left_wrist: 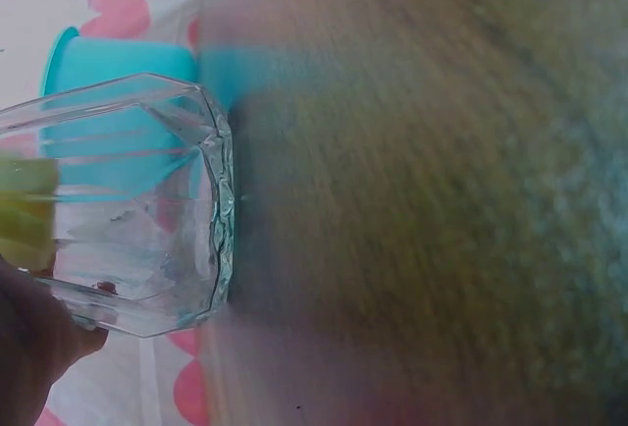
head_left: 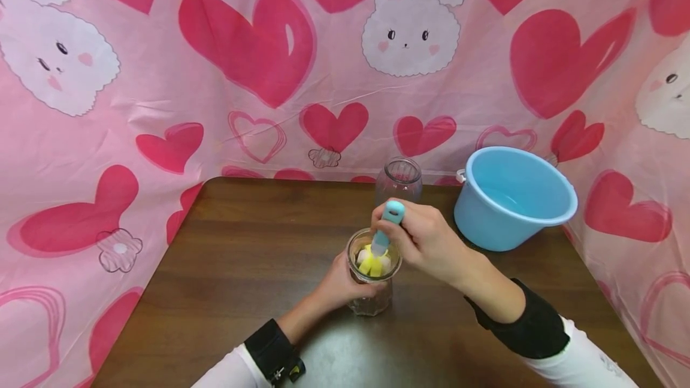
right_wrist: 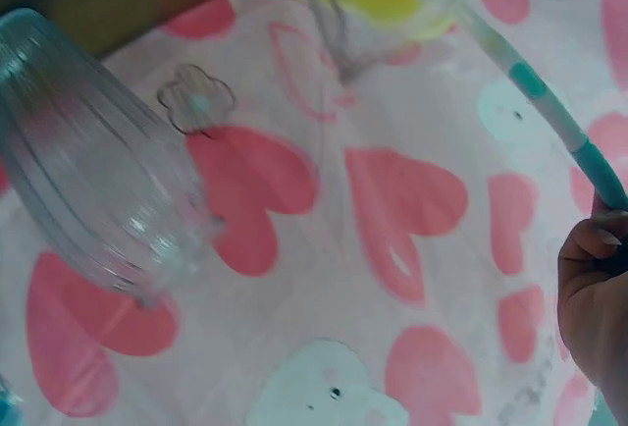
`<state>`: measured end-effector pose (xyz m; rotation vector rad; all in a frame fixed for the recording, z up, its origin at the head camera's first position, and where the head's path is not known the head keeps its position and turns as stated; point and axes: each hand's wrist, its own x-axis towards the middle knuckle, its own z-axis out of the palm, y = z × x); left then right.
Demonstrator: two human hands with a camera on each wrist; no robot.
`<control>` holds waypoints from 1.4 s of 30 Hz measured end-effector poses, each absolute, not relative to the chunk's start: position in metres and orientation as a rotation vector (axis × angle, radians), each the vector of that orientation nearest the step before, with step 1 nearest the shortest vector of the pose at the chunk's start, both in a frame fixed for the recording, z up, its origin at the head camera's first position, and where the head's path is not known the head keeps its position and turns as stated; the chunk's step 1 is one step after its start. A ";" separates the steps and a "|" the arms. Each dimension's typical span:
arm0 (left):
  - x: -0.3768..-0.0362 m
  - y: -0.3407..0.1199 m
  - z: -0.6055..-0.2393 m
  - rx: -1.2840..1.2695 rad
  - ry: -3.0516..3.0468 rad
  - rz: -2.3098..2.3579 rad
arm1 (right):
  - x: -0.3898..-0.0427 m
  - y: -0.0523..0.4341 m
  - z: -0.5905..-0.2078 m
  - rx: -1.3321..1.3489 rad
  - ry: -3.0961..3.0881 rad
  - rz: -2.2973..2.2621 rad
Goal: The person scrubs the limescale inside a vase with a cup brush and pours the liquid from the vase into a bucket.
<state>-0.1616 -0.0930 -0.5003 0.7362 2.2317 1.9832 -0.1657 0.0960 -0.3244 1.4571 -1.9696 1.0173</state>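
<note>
A faceted clear glass jar (head_left: 372,283) stands on the dark wooden table (head_left: 242,268). My left hand (head_left: 336,286) grips its side from the left. My right hand (head_left: 426,241) holds the teal handle of a bottle brush (head_left: 387,226), whose yellow and white head sits inside the jar's mouth. In the left wrist view the jar (left_wrist: 147,200) shows its thick base, with my fingers (left_wrist: 34,347) under it. The right wrist view shows the brush handle (right_wrist: 549,102) running up to its yellow head, held by my fingers (right_wrist: 594,289).
A second clear ribbed jar (head_left: 398,179) stands just behind, also in the right wrist view (right_wrist: 88,151). A light blue basin (head_left: 512,196) sits at the table's back right. A pink heart-and-bunny cloth (head_left: 269,76) hangs around the table on all sides.
</note>
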 end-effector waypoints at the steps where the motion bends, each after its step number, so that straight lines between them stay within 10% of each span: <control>1: -0.162 -0.093 -0.500 0.737 2.230 1.987 | -0.166 0.095 -0.327 1.467 -1.968 1.019; 31: -0.163 -0.091 -0.500 0.776 2.239 1.998 | -0.177 0.101 -0.378 1.430 -1.996 0.975; 42: -0.161 -0.089 -0.501 0.716 2.294 1.994 | -0.175 0.112 -0.335 1.172 -1.791 1.257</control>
